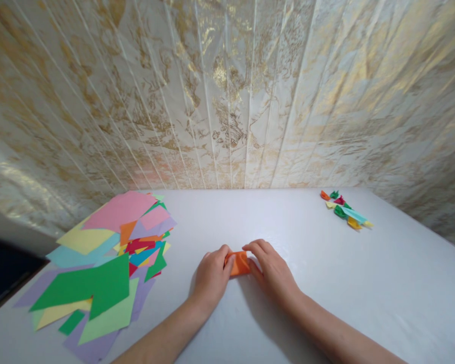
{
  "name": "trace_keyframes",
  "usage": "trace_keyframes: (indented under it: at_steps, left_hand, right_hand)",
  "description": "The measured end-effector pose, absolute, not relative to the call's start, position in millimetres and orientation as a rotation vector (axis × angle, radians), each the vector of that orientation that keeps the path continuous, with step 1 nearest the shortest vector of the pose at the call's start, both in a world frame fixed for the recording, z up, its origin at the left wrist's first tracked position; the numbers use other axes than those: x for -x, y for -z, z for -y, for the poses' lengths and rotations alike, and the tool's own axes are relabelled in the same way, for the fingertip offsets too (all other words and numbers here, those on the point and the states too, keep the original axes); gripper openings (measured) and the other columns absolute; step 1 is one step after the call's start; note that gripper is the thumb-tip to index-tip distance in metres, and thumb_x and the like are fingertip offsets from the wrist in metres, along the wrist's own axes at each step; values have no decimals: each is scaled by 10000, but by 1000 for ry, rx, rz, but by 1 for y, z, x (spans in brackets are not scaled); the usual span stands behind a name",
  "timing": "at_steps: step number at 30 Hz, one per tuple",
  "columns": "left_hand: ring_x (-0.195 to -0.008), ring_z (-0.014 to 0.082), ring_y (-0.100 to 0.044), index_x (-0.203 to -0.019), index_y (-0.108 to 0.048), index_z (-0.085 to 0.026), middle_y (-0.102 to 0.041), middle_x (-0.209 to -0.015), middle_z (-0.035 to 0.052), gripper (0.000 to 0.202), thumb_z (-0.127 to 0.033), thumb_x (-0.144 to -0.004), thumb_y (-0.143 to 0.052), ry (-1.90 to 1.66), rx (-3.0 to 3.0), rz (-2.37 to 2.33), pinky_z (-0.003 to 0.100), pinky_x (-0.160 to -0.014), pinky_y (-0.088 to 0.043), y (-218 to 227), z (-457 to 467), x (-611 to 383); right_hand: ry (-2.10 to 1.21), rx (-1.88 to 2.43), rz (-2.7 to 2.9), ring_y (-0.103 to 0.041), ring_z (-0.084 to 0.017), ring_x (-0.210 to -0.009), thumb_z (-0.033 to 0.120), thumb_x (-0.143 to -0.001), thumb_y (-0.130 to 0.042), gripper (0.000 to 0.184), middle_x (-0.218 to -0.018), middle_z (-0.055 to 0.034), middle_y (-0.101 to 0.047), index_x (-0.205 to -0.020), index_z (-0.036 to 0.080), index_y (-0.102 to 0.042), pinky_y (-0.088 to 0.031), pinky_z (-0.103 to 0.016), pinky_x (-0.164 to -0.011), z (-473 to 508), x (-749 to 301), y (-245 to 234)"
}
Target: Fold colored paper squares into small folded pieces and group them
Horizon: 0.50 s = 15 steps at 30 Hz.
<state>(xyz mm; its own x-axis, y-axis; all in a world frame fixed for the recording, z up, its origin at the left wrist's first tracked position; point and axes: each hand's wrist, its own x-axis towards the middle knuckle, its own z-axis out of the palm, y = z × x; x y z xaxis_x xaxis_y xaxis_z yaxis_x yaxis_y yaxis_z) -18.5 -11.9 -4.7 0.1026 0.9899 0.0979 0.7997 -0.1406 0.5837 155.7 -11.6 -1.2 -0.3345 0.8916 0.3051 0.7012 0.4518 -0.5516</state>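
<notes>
A small folded orange paper (240,263) lies on the white table (307,263) near the middle. My left hand (211,276) pinches its left edge with curled fingers. My right hand (270,268) presses on its right side, fingers bent over the top edge. Part of the paper is hidden under both hands.
A loose pile of coloured paper sheets and scraps (106,263) covers the table's left side. Several small folded paper pieces (345,209) lie at the far right. A marbled gold-and-white wall (227,101) rises behind. A dark object (3,273) sits off the left edge.
</notes>
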Motion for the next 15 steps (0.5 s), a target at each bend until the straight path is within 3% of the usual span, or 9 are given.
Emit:
trace_keyframes:
  at_steps: [5,12,15]
  left_hand:
    - [-736,209,-598,-788,-532,-228,-680,-757,12,219,-228,-977,-421,-386,-2259,-1846,304,-713,-348,-6,11,16]
    - [-755,210,-644,-893,-546,-219,-719,-815,40,214,-228,-1007,-364,-258,-2375,-1851,323,-742,-358,2,8,17]
    - [-771,220,-650,-914,-550,-209,-726,-835,51,219,-224,-1009,-354,-261,-2381,-1832,335,-740,-354,3,7,17]
  right_hand:
    - [-210,1288,2431,-604,-209,-872,32,-868,-549,233,-921,-39,-675,-924,217,-679,-449,-331,-787,29,-145,1]
    - [126,1232,2582,-612,-232,-913,97,-841,-627,300,-1015,-69,-682,-1127,186,-650,-430,-413,-912,42,-140,8]
    - [177,1273,2614,-612,-240,-947,149,-850,-646,255,-1060,-75,-684,-1098,207,-662,-431,-425,-903,45,-142,5]
